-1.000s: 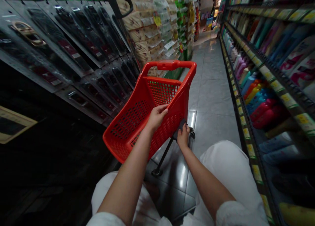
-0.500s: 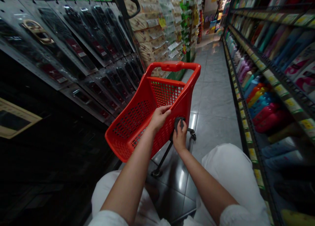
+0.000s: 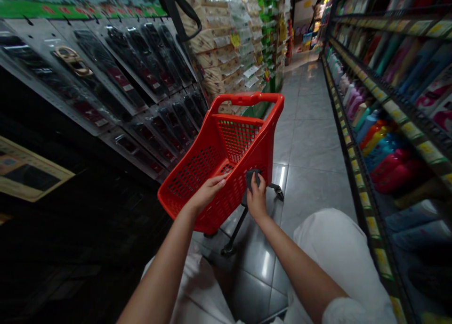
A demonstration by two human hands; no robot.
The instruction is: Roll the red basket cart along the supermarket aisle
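A red plastic shopping cart (image 3: 197, 173) with mesh walls stands tilted in a shop aisle in front of me; nothing shows inside it. My left hand (image 3: 206, 192) rests on its near rim, fingers curled over the edge. My right hand (image 3: 257, 197) presses a dark grey cloth (image 3: 251, 178) against the cart's outer right wall, fingers closed on the cloth. The cart's black frame and a wheel (image 3: 278, 192) show below it. My knees in white trousers (image 3: 335, 248) are at the bottom of the view.
Left of the aisle hang packaged dark items on a pegboard (image 3: 116, 79), then stacked packets (image 3: 219, 46). On the right, shelves (image 3: 377, 126) hold coloured bottles with yellow price tags. A glossy tiled floor (image 3: 307, 140) runs ahead.
My left hand slid down along the cart's rim toward the near corner. My right hand with the cloth rose from under the cart onto its right wall. The view tilted slightly up.
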